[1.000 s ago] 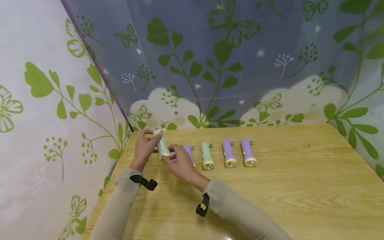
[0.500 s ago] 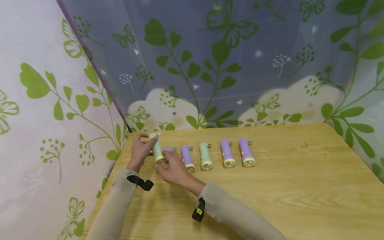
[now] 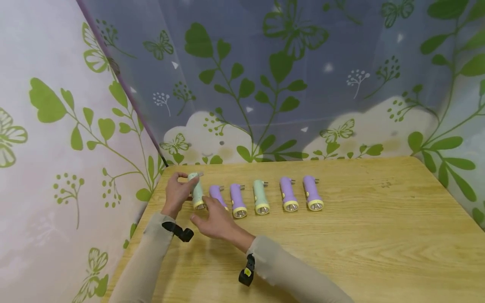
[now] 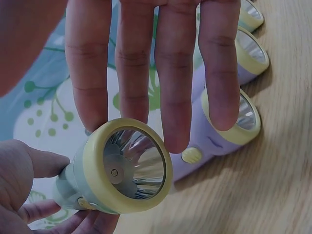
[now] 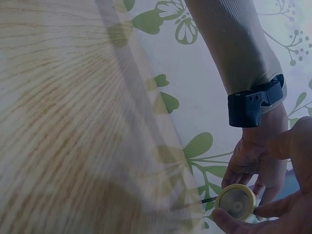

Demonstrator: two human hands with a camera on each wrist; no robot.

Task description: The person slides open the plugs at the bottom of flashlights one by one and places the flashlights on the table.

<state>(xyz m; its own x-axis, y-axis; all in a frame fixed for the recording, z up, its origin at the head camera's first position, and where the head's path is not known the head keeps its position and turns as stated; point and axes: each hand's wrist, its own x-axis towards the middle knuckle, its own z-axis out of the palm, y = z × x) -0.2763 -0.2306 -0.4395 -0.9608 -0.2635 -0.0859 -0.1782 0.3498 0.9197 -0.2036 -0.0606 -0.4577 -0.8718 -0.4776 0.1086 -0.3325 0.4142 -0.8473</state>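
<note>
A mint-green plug-in flashlight point(image 3: 196, 194) with a yellow rim is at the left end of a row on the wooden table. My left hand point(image 3: 177, 194) grips its upper body between thumb and fingers. In the left wrist view, the lens of this flashlight point(image 4: 127, 163) faces the camera. My right hand point(image 3: 217, 219) is beside the lens end, thumb spread away from the fingers. Its straight fingers point(image 4: 175, 97) hang next to the yellow rim; whether they touch it I cannot tell. A purple flashlight point(image 3: 216, 193) lies partly hidden behind that hand.
Farther right in the row lie a purple flashlight point(image 3: 237, 200), a green flashlight point(image 3: 260, 197) and two more purple ones, all with metal prongs at the back. A patterned cloth point(image 3: 227, 84) hangs behind the table point(image 3: 379, 235), and another stands along its left side.
The green flashlight has come down and left toward the table in my left hand. My right hand has drawn back from its lens end, fingers loosened, uncovering the purple flashlights.
</note>
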